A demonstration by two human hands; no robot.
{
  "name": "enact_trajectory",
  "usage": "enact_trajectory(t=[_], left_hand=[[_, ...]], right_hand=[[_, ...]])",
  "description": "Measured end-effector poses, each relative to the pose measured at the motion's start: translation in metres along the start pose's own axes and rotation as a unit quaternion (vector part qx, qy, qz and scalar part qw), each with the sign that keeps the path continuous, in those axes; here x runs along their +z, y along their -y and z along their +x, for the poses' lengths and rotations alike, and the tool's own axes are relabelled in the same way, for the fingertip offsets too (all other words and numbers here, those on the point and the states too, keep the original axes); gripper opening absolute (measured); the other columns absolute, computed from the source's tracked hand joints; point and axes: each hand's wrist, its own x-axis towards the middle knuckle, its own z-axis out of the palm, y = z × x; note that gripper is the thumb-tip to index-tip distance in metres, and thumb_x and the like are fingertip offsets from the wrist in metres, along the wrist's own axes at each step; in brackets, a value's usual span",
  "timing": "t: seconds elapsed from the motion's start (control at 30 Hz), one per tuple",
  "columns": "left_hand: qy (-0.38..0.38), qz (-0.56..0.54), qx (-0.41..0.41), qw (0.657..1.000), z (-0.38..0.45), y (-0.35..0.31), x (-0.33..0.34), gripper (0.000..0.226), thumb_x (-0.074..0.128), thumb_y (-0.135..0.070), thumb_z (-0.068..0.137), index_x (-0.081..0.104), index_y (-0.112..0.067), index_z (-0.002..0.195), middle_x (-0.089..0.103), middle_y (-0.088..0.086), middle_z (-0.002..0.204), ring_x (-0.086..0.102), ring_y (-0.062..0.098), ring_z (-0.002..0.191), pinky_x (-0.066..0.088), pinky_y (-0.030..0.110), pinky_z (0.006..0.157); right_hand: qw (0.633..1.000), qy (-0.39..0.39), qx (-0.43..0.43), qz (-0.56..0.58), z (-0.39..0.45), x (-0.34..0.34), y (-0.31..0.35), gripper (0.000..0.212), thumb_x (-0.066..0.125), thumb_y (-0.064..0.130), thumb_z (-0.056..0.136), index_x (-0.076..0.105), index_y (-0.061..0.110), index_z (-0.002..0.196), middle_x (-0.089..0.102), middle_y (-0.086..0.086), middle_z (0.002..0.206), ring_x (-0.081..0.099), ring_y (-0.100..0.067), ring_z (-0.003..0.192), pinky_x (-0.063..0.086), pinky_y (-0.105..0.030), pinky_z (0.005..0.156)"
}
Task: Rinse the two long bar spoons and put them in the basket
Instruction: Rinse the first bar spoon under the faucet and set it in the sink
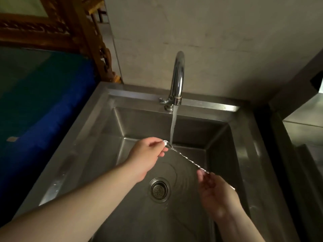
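A long twisted steel bar spoon (185, 157) stretches across the steel sink (90, 130), held at both ends. My left hand (145, 158) pinches the bowl end just beside the running water. My right hand (215, 191) grips the handle end lower right. Water falls from the tap (178, 79) onto the spoon near its bowl. Only one bar spoon shows; no second spoon and no basket is in view.
The drain strainer (159, 189) sits in the sink floor below the spoon. A blue surface (45, 105) lies left of the sink, with carved wood (83, 37) behind it. A steel counter (304, 130) stands at the right. A bare wall rises behind the tap.
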Motion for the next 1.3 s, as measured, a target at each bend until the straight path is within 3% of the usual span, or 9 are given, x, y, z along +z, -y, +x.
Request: enact_trajectory(t=[0.17, 0.27, 0.33, 0.43, 0.5, 0.63, 0.77, 0.97, 1.3], left_hand=[[-0.002, 0.053, 0.035, 0.998, 0.03, -0.002, 0.013, 0.014, 0.061, -0.024, 0.088, 0.072, -0.026, 0.081, 0.075, -0.011, 0.076, 0.066, 0.001, 0.068, 0.046, 0.023, 0.065], [-0.003, 0.109, 0.07, 0.992, 0.04, -0.007, 0.017, 0.018, 0.06, -0.029, 0.087, 0.072, -0.028, 0.073, 0.074, -0.01, 0.073, 0.065, 0.003, 0.064, 0.047, 0.021, 0.061], [-0.01, 0.159, 0.102, 0.982, 0.044, -0.01, 0.017, 0.02, 0.06, -0.034, 0.086, 0.071, -0.026, 0.071, 0.071, -0.008, 0.069, 0.059, 0.005, 0.055, 0.043, 0.021, 0.052], [0.001, 0.221, 0.154, 0.963, 0.046, -0.013, 0.018, 0.022, 0.059, -0.038, 0.087, 0.07, -0.027, 0.072, 0.068, -0.007, 0.061, 0.053, 0.006, 0.044, 0.036, 0.016, 0.041], [0.007, 0.243, 0.175, 0.954, 0.046, -0.015, 0.02, 0.018, 0.06, -0.037, 0.086, 0.07, -0.031, 0.072, 0.068, -0.008, 0.059, 0.052, 0.004, 0.041, 0.034, 0.013, 0.038], [-0.016, 0.247, 0.181, 0.952, 0.045, -0.017, 0.024, 0.015, 0.063, -0.032, 0.085, 0.074, -0.032, 0.076, 0.072, -0.014, 0.068, 0.061, -0.001, 0.061, 0.041, 0.013, 0.05], [-0.008, 0.204, 0.174, 0.963, 0.045, -0.02, 0.019, 0.022, 0.059, -0.034, 0.086, 0.071, -0.039, 0.069, 0.066, -0.011, 0.059, 0.053, 0.007, 0.051, 0.04, 0.025, 0.048], [-0.012, 0.213, 0.169, 0.962, 0.047, -0.013, 0.015, 0.018, 0.06, -0.033, 0.084, 0.069, -0.03, 0.069, 0.065, -0.013, 0.059, 0.054, 0.003, 0.054, 0.041, 0.022, 0.052], [-0.034, 0.196, 0.181, 0.963, 0.053, -0.007, 0.011, 0.017, 0.058, -0.03, 0.085, 0.068, -0.03, 0.071, 0.064, -0.019, 0.059, 0.054, 0.0, 0.054, 0.04, 0.014, 0.05]], right_hand=[[0.996, -0.035, 0.087, 0.014, 0.032, -0.001, -0.007, 0.026, 0.044, 0.003, 0.101, 0.056, -0.009, 0.082, 0.066, -0.023, 0.062, 0.066, -0.029, 0.069, 0.06, -0.033, 0.043], [0.991, -0.046, 0.114, -0.043, 0.043, -0.002, -0.013, 0.027, 0.048, 0.008, 0.101, 0.054, -0.003, 0.077, 0.064, -0.02, 0.058, 0.068, -0.026, 0.048, 0.058, -0.03, 0.04], [0.971, -0.076, 0.091, -0.207, 0.048, -0.003, -0.017, 0.032, 0.05, 0.015, 0.099, 0.055, 0.0, 0.071, 0.061, -0.015, 0.053, 0.062, -0.024, 0.039, 0.052, -0.027, 0.037], [0.78, -0.054, -0.15, -0.605, 0.051, 0.009, -0.02, 0.024, 0.055, 0.021, 0.092, 0.062, 0.01, 0.072, 0.066, -0.006, 0.062, 0.064, -0.028, 0.061, 0.055, -0.039, 0.058], [0.702, 0.03, -0.288, -0.651, 0.048, 0.032, -0.022, 0.013, 0.057, 0.027, 0.093, 0.066, 0.021, 0.09, 0.067, -0.001, 0.082, 0.065, -0.022, 0.079, 0.054, -0.04, 0.075], [0.741, 0.123, -0.293, -0.592, 0.05, 0.072, -0.031, 0.017, 0.052, 0.036, 0.096, 0.067, 0.029, 0.093, 0.069, 0.004, 0.085, 0.065, -0.016, 0.079, 0.052, -0.038, 0.072], [0.774, 0.131, -0.295, -0.545, 0.054, 0.08, -0.035, 0.028, 0.053, 0.041, 0.094, 0.066, 0.023, 0.077, 0.063, 0.002, 0.064, 0.055, -0.006, 0.058, 0.046, -0.03, 0.058], [0.804, 0.172, -0.236, -0.518, 0.057, 0.074, -0.039, 0.022, 0.053, 0.027, 0.097, 0.07, 0.017, 0.086, 0.071, 0.0, 0.074, 0.066, -0.004, 0.064, 0.052, -0.019, 0.061], [0.801, 0.177, -0.196, -0.536, 0.058, 0.073, -0.042, 0.024, 0.05, 0.023, 0.097, 0.072, 0.015, 0.089, 0.068, -0.007, 0.069, 0.063, -0.011, 0.062, 0.056, -0.036, 0.07]])
